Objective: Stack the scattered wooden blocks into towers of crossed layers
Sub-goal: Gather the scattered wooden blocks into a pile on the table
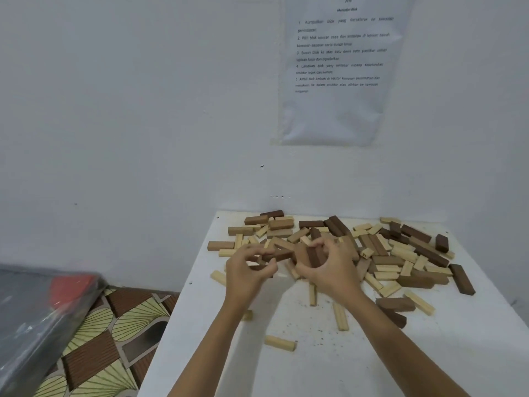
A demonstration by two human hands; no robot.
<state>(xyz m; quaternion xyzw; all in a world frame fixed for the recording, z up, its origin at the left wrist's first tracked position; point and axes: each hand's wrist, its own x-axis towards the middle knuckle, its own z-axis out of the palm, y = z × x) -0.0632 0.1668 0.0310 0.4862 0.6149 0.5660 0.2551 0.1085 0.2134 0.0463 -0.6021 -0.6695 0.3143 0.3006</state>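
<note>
I see the right hand (329, 272), fingers (337, 250) curled round upright dark blocks (313, 257); left hand (247, 272) fingers curl over the pile (400, 253) on the worktop (286, 373), grip unclear.

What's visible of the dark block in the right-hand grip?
The dark block is a plain rectangular bar, apparently dark-stained wood, with smooth faces. It stands roughly on end over the scattered pile on the white table, held in the right-hand grip, which curls round it. A lighter brown block lies against its left side. Its lower end is hidden.
</note>
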